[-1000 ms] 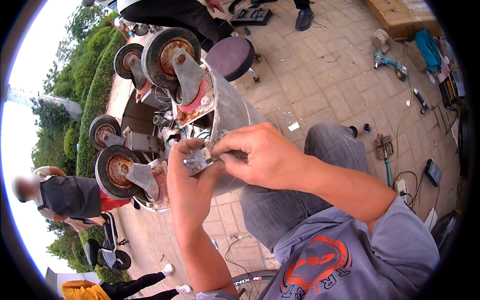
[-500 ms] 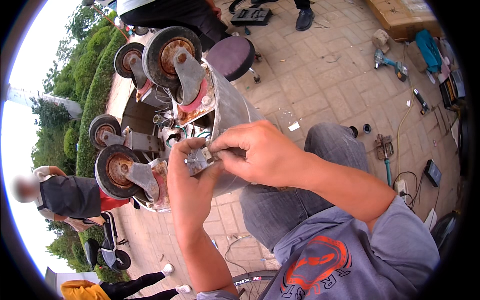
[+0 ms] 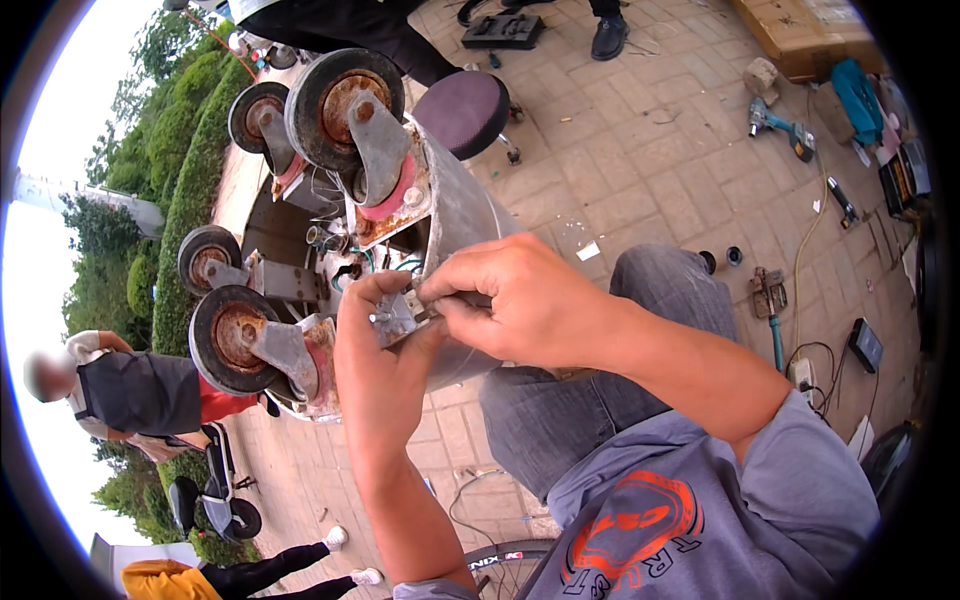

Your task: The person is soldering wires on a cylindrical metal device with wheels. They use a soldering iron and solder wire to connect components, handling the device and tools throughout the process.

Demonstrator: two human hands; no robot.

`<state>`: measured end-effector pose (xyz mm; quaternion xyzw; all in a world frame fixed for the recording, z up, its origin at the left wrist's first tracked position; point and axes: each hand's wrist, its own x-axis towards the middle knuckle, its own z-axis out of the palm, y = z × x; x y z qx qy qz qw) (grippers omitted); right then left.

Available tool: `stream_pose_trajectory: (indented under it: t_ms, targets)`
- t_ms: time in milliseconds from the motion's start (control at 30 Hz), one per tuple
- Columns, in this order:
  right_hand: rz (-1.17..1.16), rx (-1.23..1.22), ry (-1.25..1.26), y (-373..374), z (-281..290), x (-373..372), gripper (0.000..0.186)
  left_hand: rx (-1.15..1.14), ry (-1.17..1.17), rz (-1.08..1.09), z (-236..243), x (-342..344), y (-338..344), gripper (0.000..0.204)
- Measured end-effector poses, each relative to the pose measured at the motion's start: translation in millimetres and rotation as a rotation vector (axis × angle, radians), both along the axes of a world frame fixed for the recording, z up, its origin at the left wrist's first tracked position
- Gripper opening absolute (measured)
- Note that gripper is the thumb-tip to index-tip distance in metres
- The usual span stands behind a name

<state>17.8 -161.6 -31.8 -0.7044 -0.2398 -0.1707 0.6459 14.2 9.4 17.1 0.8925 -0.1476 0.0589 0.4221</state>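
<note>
My left hand [image 3: 378, 385] is closed around a small shiny metal bracket [image 3: 396, 320] with a bolt [image 3: 380, 317] sticking out of it. Thumb and forefinger grip its two ends. From the other side my right hand [image 3: 525, 305] pinches at the bracket's edge, its fingertips pressed together; whatever lies between them is too small to make out. Both hands are at the open end of a grey metal housing [image 3: 462, 205] lying on its side. Rusty caster wheels [image 3: 347, 112] with black tyres stick out from that end, and wires [image 3: 366, 260] show inside.
A round purple stool [image 3: 461, 114] stands beyond the housing. On the paving at right lie a cordless power tool [image 3: 783, 130], a teal-handled tool [image 3: 774, 320], cables and a cardboard box [image 3: 800, 40]. A bicycle wheel [image 3: 510, 552] is near my lap. Other people stand at left and top.
My hands hold the same grip and place on the bracket. At the top, the other person's hand has gone out of sight.
</note>
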Motion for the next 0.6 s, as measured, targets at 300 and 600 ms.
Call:
stream_pose_trajectory:
  t_ms: [300,600]
  targets:
    - [0.052,-0.012,0.043,-5.2,6.3,-0.7,0.018,0.063,-0.054,-0.025,-2.2,0.9,3.0,0.045]
    - [0.011,-0.01,0.007,-1.1,1.8,1.3,0.017,-0.033,0.067,0.049,1.5,-2.7,-2.1,0.046]
